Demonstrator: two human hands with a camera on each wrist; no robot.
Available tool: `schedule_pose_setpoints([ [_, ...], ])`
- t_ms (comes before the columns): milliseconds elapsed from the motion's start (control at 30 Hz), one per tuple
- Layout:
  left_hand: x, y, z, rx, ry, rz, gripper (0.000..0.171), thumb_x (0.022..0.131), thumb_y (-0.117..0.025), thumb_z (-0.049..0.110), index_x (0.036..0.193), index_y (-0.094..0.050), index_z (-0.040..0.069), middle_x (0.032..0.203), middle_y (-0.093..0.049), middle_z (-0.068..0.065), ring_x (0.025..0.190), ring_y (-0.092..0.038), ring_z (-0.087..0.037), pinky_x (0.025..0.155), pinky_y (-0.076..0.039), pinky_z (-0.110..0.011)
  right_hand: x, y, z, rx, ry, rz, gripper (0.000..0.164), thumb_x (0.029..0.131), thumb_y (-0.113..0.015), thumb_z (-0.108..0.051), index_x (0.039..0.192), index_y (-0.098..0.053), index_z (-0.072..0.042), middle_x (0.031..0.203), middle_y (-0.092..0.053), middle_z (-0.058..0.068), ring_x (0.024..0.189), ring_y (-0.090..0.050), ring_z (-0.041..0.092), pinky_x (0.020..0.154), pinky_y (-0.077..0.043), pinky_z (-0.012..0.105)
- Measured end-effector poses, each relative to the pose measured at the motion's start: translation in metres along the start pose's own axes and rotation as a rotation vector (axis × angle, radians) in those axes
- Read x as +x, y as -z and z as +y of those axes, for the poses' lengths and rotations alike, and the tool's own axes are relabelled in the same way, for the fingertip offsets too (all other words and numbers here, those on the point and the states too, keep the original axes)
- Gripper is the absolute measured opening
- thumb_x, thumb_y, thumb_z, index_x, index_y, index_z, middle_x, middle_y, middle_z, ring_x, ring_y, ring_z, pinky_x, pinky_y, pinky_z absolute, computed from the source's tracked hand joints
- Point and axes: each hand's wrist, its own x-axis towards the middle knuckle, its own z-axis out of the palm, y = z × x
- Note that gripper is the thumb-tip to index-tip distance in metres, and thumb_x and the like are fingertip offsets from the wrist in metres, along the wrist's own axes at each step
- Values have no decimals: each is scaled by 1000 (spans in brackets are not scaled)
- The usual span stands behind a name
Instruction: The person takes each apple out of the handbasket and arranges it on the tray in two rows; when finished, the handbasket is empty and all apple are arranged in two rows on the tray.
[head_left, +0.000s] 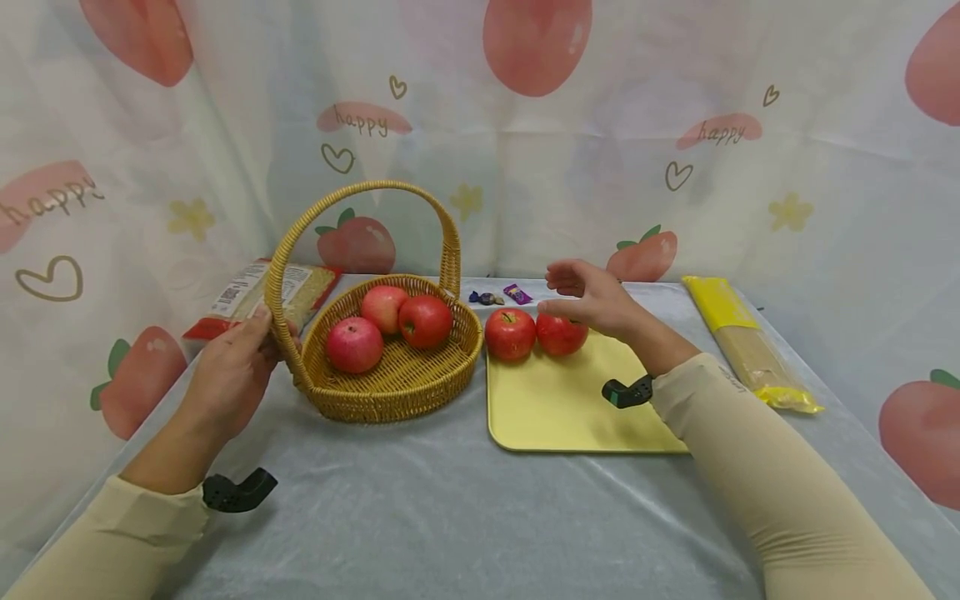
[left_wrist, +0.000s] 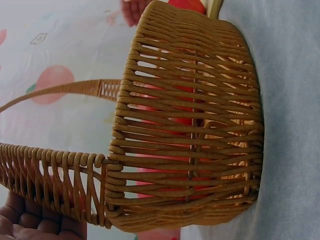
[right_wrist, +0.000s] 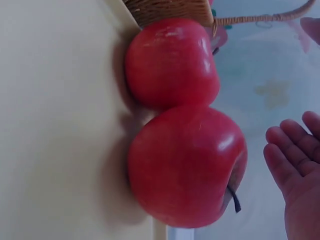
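A wicker basket (head_left: 375,406) with a tall arched handle stands on the left, with three red apples (head_left: 354,344) inside. My left hand (head_left: 232,371) holds the lower left part of that handle, thumb in front and fingers behind it; the left wrist view shows the fingers (left_wrist: 37,220) against the wicker. My right hand (head_left: 596,300) hovers over two red apples side by side, the left apple (head_left: 510,335) and the right apple (head_left: 562,335), at the back left of a yellow tray (head_left: 570,408). Its fingers (right_wrist: 295,145) are spread loosely in the right wrist view, holding nothing.
Behind the basket lies a red-edged bag of grain (head_left: 300,287). Small wrapped candies (head_left: 517,293) sit at the back, between basket and tray. A yellow packet of noodles (head_left: 750,342) lies right of the tray. A printed curtain (head_left: 585,167) hangs behind the grey cloth-covered table (head_left: 420,517).
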Motion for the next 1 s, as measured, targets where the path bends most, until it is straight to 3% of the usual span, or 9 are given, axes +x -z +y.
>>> schedule_pose_setpoints([
  [367,-1,1,1,5,10,3,48,106,-48,51,121,-64,9,119,-53,-2,126,-41,-18,94,-48,-14,10,-16,-27,-3,56,-70,69,89,-80,-32,146,-50,-7,141,-59,12,131,-57,29,117,-41,48],
  [667,-2,2,1,4,13,7,48,106,-48,52,122,-64,10,117,-55,-1,121,-44,-17,93,-47,-16,24,-32,-46,14,111,-129,66,87,-82,-27,142,-54,-4,136,-61,13,128,-58,33,114,-44,47],
  [1000,0,-1,1,-17,3,0,48,106,-49,51,124,-63,8,132,-47,-2,126,-41,-17,95,-47,-16,33,-42,-62,-8,101,-183,68,89,-81,-32,145,-52,-7,139,-60,10,130,-58,30,114,-44,45],
])
